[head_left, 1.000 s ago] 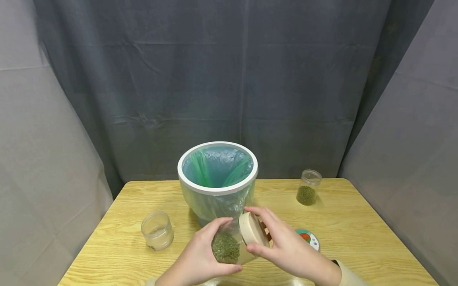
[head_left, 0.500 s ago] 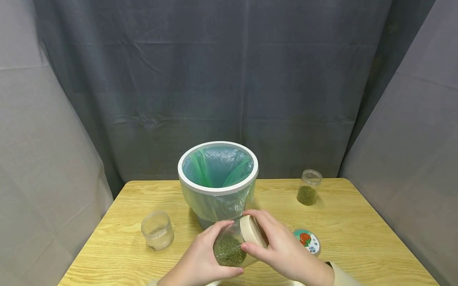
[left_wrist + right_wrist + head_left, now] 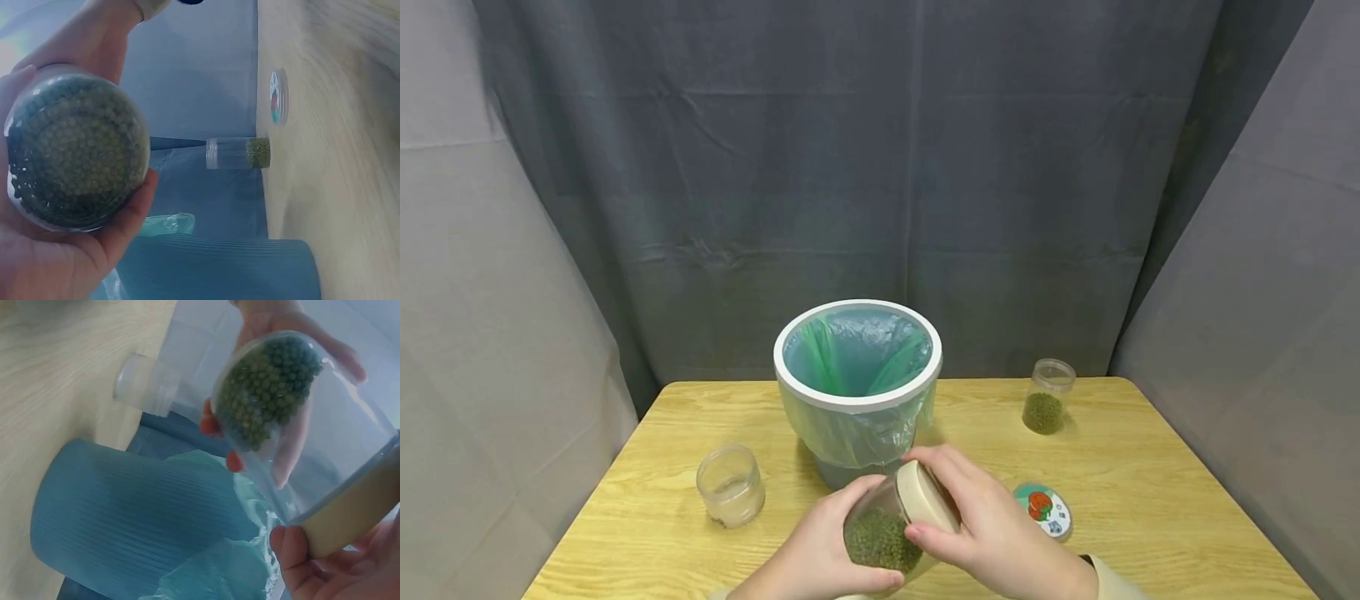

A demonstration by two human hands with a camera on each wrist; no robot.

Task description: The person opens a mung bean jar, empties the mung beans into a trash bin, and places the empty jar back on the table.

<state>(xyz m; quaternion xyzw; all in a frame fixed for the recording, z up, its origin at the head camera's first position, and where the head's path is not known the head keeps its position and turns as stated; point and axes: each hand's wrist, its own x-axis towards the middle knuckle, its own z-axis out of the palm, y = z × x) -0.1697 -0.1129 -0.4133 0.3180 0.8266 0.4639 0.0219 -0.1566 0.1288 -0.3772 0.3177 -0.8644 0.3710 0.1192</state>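
Note:
Low over the front of the table, a clear jar (image 3: 883,537) partly filled with small green beans is held tilted. My left hand (image 3: 820,542) grips its body, fingers and thumb wrapped round the lower part; the left wrist view looks at the jar's round base (image 3: 78,150). The right hand (image 3: 988,525) holds the thick beige lid (image 3: 921,497) at the jar's mouth, thumb on the near side and fingers over the far side. In the right wrist view the beans (image 3: 269,387) lie toward the base, and the lid (image 3: 356,506) sits against the mouth.
Behind the hands stands a bin (image 3: 857,400) with a white rim and a green plastic liner. An uncovered clear jar (image 3: 730,486) is at left. At back right is a smaller jar with green beans (image 3: 1047,400). A patterned round lid (image 3: 1045,510) lies right.
The held jar and both hands have come slightly lower and nearer. My right hand has turned round the lid, and its brown knob is now covered by the hand.

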